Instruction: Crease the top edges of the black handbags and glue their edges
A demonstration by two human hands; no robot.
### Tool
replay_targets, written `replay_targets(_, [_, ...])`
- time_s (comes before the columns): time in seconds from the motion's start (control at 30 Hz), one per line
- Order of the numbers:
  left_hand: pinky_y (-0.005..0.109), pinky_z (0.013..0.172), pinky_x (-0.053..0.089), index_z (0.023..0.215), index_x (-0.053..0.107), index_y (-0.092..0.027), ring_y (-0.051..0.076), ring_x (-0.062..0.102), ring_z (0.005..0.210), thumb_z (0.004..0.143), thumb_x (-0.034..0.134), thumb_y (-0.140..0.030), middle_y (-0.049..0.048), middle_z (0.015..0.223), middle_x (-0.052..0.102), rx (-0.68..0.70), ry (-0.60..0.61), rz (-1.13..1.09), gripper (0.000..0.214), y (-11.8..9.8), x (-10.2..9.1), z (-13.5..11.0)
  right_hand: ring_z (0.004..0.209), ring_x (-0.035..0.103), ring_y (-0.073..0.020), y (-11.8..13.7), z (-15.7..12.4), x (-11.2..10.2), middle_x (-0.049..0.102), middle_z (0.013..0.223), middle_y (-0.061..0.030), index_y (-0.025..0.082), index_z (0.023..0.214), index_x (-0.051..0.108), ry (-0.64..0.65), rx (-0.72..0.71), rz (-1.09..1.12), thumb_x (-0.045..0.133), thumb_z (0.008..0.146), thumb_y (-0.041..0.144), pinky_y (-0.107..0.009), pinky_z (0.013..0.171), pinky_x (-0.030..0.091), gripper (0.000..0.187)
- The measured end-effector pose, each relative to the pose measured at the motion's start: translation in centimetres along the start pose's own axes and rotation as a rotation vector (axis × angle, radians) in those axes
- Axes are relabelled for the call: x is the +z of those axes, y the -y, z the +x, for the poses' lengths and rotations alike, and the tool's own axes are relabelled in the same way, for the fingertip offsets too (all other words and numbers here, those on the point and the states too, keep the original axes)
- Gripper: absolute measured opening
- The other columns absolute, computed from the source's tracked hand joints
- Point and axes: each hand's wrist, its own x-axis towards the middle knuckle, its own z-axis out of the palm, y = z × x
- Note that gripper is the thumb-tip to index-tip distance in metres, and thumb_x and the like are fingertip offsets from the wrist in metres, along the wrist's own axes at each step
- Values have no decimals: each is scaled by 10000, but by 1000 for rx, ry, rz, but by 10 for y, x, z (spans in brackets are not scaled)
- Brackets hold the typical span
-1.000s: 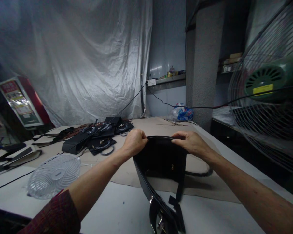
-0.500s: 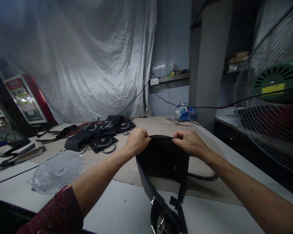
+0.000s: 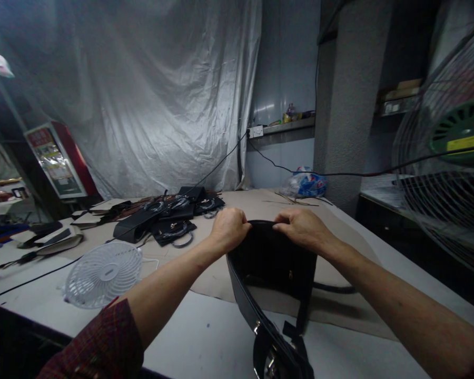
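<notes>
A black handbag [image 3: 274, 263] stands on the table in front of me, its inner side facing me and metal fittings showing low at the near end. Pinching the bag's upper edge from the left is my left hand [image 3: 231, 227]. A short way to the right, my right hand [image 3: 302, 227] grips the same edge between thumb and fingers. A stretch of black rim shows between the two hands. Behind the right forearm, a dark handle or strap loops out onto the brown sheet.
Left on the table [image 3: 181, 326] lies a white round fan [image 3: 105, 273]. Beyond it are piled black bag pieces with wrapped handles [image 3: 174, 229]. A blue-and-white plastic bag [image 3: 310, 184] sits at the back. A large caged fan [image 3: 454, 158] stands at the right; a black cable crosses behind.
The view has swung slightly left, so everything appears shifted right. My hands have come a little closer together along the bag's edge.
</notes>
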Motion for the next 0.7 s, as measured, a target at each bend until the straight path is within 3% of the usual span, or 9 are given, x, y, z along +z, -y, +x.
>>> replay_targets(0.23, [282,757,479,834,766,-211,210,661,799,774,615,-357,82,781,734,-37,16,8,219,-1,-2,1,790,597,-202,7,3,0,693,812,-54,219,763,681,17,-15,-103,579,804,308,-285,623,341,141])
replay_targets(0.4, [288,713,469,763,729,-200,205,637,753,749,651,-345,61,716,693,-22,28,-59,165,-3,-2,0,790,610,-188,20,13,0,703,850,-34,262,919,695,89,-90,-97,564,829,359,-266,610,348,186])
replay_targets(0.47, [285,692,469,768,679,-190,193,613,743,702,705,-347,40,742,660,51,-2,-122,172,0,-2,-1,784,611,-189,25,16,-4,706,833,-35,270,890,714,119,-116,-110,563,828,342,-266,607,342,179])
replay_targets(0.57, [274,678,483,855,583,-179,172,585,805,574,812,-343,49,1007,598,245,-35,-224,399,13,-1,-1,734,602,-199,27,13,-15,696,764,-51,256,789,730,148,-115,-144,577,807,306,-283,588,319,161])
replay_targets(0.7, [262,641,490,891,516,-175,144,588,795,510,855,-348,72,1153,504,386,113,-392,538,29,3,0,633,571,-185,15,-3,-28,657,651,-35,249,690,711,191,-78,-160,598,786,310,-292,557,299,160])
